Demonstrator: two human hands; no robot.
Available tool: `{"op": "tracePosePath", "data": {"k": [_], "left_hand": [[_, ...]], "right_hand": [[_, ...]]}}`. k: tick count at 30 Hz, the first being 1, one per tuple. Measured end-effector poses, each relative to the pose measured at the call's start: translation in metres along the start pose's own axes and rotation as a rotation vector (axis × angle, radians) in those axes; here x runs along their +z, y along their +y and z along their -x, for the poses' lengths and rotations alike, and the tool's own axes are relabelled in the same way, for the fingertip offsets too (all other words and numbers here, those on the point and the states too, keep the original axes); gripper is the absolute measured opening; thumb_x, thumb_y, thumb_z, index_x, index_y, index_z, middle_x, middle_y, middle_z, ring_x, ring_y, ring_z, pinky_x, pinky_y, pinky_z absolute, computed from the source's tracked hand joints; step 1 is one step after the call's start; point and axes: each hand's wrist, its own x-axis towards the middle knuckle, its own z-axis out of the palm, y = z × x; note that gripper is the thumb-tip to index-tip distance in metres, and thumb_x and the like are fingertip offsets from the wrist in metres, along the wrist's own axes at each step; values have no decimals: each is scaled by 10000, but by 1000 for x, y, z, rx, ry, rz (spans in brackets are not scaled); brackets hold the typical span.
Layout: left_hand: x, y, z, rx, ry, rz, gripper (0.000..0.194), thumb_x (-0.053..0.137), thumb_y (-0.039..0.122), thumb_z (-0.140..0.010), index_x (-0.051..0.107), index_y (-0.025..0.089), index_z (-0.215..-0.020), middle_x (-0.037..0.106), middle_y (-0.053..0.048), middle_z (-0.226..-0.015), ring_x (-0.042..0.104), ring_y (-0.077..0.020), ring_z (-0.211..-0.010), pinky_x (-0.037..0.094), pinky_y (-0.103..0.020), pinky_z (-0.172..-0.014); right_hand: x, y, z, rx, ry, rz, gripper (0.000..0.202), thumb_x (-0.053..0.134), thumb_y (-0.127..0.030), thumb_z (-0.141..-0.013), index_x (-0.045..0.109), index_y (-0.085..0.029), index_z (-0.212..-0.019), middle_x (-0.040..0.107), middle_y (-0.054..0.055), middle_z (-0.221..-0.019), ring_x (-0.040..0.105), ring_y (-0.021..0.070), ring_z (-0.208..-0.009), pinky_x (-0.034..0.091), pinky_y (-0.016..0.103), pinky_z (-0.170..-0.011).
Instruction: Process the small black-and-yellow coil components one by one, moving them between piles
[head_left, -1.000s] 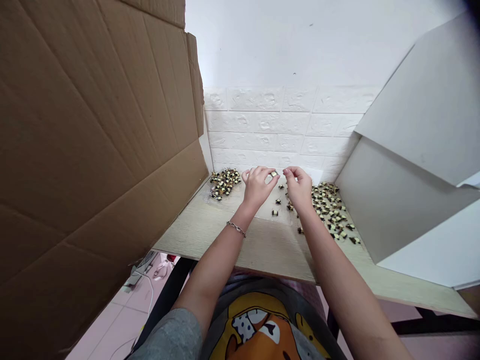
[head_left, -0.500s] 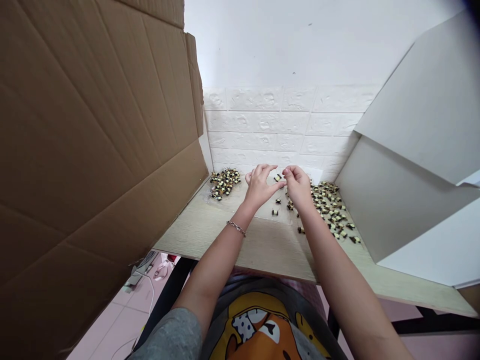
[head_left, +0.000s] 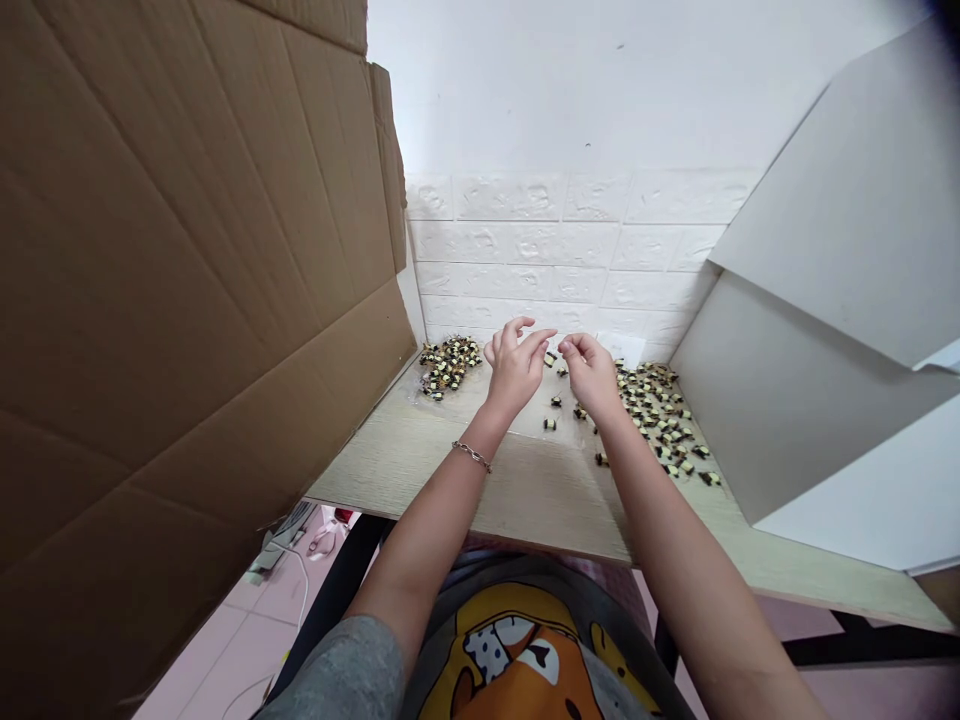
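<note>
My left hand is over the middle of the table, its thumb and index finger drawn close together and the other fingers raised. Facing it, my right hand has thumb and index finger pinched. Whatever either fingertip pair holds is too small to make out. Between the hands shows a small spool-shaped coil, black-ended with a pale yellow middle; whether it hangs or lies on the table I cannot tell. Similar coils lie below, one above another.
A compact pile of coils sits at the table's left back. A wider spread of coils covers the right side. A tall cardboard sheet walls the left, white panels the right, and a white brick-patterned wall the back.
My left thumb and index finger have come together from a wide gap. My right hand has shifted slightly left, still pinched. The coil between the hands appears slightly lower and further left.
</note>
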Motion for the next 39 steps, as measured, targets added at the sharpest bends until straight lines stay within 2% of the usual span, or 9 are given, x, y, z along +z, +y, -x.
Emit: {"op": "tracePosePath", "data": {"k": [5,23,32,35,39], "left_hand": [[2,-1,1,-3,-82,-66,191,414,318,-828,595,292,-881,473,-6,-1131,411,-172,-995,257,-354,-863],[7,-8,-2,-87,-79,-30,180,418,264,-821,579,221,-753,542,-20,-1038,435,-193,-979,276,-376,-825],[9,-12,-3,-163,-34,27,164,448,254,-807,585,213,-727,558,-20,-995,459,-184,-973,285,-366,-855],[7,-10,-4,-167,-32,98,175,423,266,-821,573,201,-758,571,-21,-955,486,-166,-949,307,-345,-854],[7,-10,-6,-214,-89,318,246,364,343,-842,551,189,-886,578,-39,-957,519,-134,-885,369,-281,-820]], "right_hand": [[0,-2,1,2,-10,18,168,442,-329,-752,505,-180,-708,508,-10,-665,443,125,-656,340,266,-654],[4,0,2,-59,-83,81,129,413,-288,-759,461,-196,-682,457,-18,-632,416,136,-647,327,268,-653],[4,-2,3,-43,-76,41,132,413,-290,-762,457,-195,-682,455,-20,-636,409,129,-637,325,267,-650],[4,1,1,-15,-51,5,145,417,-311,-763,465,-191,-698,461,-20,-645,406,121,-627,326,261,-635],[2,2,0,3,-31,-58,181,434,-352,-756,468,-187,-690,448,-28,-620,404,111,-608,334,250,-616]]}}
